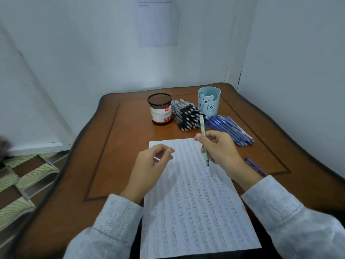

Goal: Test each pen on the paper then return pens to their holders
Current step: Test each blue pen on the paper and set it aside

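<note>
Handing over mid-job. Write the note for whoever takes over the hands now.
Right hand grips a green plastic pen, tip down over the lined white paper sheet.
Left hand hovers over the paper, fingers curled; unclear if it holds anything.
Black pens lie heaped between the black mesh holder and the light blue bear cup; blue pens lie beside the cup, a lone blue pen by the right wrist.
Done: paper covered in test marks. Left: no pens show in either holder; all to return.

On my feed, pale walls (89, 53) meet in a corner behind the brown wooden counter (119, 146); a printed sheet (156, 25) hangs on the back wall; green-and-brown patterned floor (24, 176) shows at left; the light is soft and even.
</note>
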